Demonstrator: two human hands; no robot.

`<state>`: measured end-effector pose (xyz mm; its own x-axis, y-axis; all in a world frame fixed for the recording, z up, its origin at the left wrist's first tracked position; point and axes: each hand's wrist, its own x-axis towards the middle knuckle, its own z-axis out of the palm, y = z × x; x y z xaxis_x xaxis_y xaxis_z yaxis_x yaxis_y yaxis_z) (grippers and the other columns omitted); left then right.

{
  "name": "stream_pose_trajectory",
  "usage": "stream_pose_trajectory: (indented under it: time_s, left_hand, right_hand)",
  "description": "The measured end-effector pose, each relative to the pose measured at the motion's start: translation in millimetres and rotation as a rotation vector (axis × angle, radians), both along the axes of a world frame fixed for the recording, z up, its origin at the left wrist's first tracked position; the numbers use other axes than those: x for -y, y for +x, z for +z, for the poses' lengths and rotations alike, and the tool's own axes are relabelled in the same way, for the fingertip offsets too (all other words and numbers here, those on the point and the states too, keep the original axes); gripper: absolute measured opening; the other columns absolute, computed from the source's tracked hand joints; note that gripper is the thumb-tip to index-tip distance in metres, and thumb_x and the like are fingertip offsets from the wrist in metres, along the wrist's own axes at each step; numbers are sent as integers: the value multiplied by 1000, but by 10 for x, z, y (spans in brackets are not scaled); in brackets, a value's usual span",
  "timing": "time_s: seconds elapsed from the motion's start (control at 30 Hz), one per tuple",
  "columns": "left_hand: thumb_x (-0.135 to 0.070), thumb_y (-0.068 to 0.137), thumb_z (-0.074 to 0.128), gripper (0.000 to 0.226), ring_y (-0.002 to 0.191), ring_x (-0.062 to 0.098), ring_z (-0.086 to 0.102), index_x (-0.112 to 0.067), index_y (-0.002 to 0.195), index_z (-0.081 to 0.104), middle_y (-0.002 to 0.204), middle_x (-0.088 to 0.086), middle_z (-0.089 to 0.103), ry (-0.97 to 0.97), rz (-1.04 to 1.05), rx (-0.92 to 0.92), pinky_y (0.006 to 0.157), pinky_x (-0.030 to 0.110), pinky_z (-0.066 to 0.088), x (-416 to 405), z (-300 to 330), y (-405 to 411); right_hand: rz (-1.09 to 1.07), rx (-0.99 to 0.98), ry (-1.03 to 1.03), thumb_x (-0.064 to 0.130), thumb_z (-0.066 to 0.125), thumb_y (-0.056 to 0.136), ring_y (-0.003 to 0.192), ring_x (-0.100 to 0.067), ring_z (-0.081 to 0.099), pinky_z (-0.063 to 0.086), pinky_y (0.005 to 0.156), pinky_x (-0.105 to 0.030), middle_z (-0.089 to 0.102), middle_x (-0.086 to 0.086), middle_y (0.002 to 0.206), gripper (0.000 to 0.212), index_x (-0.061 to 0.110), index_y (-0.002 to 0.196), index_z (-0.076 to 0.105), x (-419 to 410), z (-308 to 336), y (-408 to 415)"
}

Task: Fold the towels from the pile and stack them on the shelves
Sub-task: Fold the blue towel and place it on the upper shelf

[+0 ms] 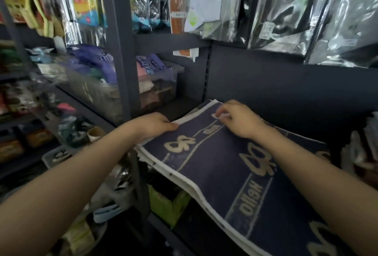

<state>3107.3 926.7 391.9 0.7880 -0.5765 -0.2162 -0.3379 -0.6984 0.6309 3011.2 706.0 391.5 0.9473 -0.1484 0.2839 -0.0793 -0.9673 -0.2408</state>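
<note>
Navy towel [235, 173] is lying on the shelf [176, 110], soft and limp, likely sagging unless held by its white-bordered edge: left hand [153, 125] is pinching that edge, right hand [237, 119] is pinching its far end.

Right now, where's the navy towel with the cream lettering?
In the head view the navy towel lies on the dark shelf at centre-right, its front edge overhanging. The left hand grips its left border; the right hand pinches near its far end.
</note>
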Motion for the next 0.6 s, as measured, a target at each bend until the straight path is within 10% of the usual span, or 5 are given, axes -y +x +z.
stream_pose_trajectory:
  time_s: [0.13,0.37,0.6]
  left_hand:
    - [-45,88,55,36,90,17,62,-13,97,69,96,1,68,-95,36,-9,89,35,47,-393,-96,-100]
    - [-31,96,45,13,57,14,56,-24,95,56,68,1,57,-522,42,-305,51,23,46,-695,-130,-333]
    - [-21,92,56,18,77,19,63,-7,85,65,78,8,63,-678,175,-397,64,23,57,-745,-336,-386]
  right_hand:
    - [359,0,-22,15,54,91,81,-7,50,33,69,-7,53,2,96,17,14,104,65,-789,183,-138]
    - [277,-62,-248,53,55,83,87,-16,53,42,66,-31,49,6,100,40,20,103,46,-1543,87,-467]
    - [183,-49,-485,9,50,86,105,-27,48,34,67,-32,46,-7,114,32,12,117,45,-1577,-181,-588]
